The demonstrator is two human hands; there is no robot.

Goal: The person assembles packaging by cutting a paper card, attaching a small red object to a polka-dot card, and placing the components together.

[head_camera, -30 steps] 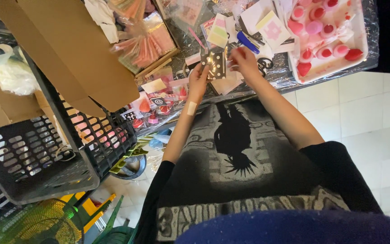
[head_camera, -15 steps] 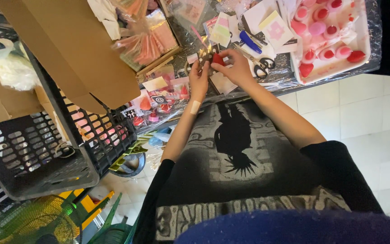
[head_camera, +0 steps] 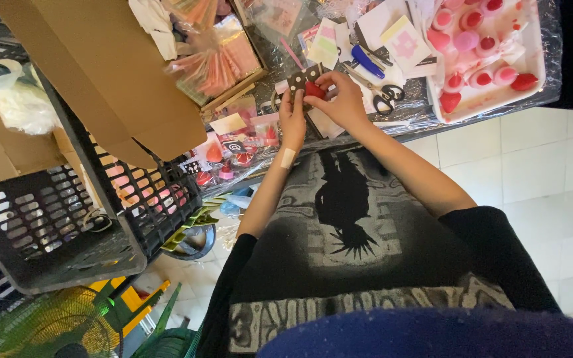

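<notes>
Both hands' grip (head_camera: pixel 313 99) pinches a dark dotted card (head_camera: pixel 302 77) with red piece (head_camera: pixel 314 89).

Glossy clear plastic film (head_camera: pixel 426 113) wrinkles over the desk. At eleven o'clock the cardboard flap (head_camera: pixel 101 66) looks matt brown and smooth. The crate (head_camera: pixel 48 225) at eight o'clock is matt black plastic lattice. Scissors (head_camera: pixel 376 89) show shiny metal blades.

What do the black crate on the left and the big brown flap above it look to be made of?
The black crate looks like moulded plastic: a rigid grid of even square openings with a slightly glossy surface. The brown flap looks like cardboard: flat, matte and tan, with straight cut edges and fold lines like those of a box. Neither is being touched by a hand.
</notes>
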